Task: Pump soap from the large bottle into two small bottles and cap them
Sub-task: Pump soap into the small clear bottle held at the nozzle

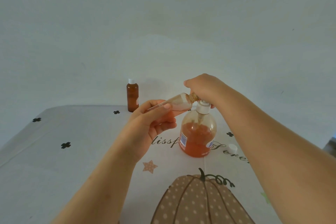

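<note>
The large clear bottle (197,132) of orange soap stands in the middle of the table. My right hand (203,87) rests curled on top of its white pump head (203,107), covering the nozzle. My left hand (154,120) holds a small clear bottle (179,102) tilted on its side, its open neck up against the pump under my right hand. A second small bottle (132,96), amber with a white cap on, stands upright at the table's far edge. A loose white cap (233,148) lies on the cloth right of the large bottle.
The table wears a pale cloth (72,160) printed with black clovers, script lettering, a star and a large dotted pumpkin at the near edge. A plain wall stands close behind the table. The cloth's left edge drops off at the left.
</note>
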Demonstrator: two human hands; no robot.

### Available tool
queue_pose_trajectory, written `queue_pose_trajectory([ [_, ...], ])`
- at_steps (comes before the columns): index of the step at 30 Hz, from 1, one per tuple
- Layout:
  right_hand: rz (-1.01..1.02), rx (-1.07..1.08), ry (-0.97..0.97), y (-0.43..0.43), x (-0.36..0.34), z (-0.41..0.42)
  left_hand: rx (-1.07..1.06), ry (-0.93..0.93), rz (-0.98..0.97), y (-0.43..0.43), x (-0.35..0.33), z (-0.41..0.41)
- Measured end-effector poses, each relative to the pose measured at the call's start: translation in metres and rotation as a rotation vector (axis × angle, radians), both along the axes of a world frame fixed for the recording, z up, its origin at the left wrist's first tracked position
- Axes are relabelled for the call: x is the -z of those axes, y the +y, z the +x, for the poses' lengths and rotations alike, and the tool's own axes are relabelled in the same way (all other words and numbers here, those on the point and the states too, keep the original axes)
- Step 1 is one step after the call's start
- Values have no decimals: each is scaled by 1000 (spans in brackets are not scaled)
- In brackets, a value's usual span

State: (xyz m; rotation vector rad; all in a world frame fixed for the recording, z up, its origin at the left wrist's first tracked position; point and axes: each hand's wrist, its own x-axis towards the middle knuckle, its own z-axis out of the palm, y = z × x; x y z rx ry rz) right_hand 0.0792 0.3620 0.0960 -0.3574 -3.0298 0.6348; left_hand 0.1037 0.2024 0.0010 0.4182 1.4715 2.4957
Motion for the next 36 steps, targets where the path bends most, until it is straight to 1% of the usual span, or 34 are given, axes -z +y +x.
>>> queue_pose_trajectory([
  [2,-31,67,-7,2,7,-7,1,-3,-12,0,2,-2],
  [4,-86,117,37,4,12,-11,4,-9,-21,0,4,-4],
  [11,-174,180,69,4,19,-18,30,-30,-32,-1,9,-8],
  [17,-147,180,80,3,19,-14,10,-18,-37,-2,6,-5],
  [23,-109,185,57,-1,8,-4,3,-17,7,-1,4,-3],
  [28,-6,172,19,-4,-4,2,2,-2,33,0,1,1],
  [33,63,130,-4,-5,-11,7,-7,6,38,1,-1,3],
  [36,34,51,-1,-9,-10,12,-9,6,30,1,-1,4],
])
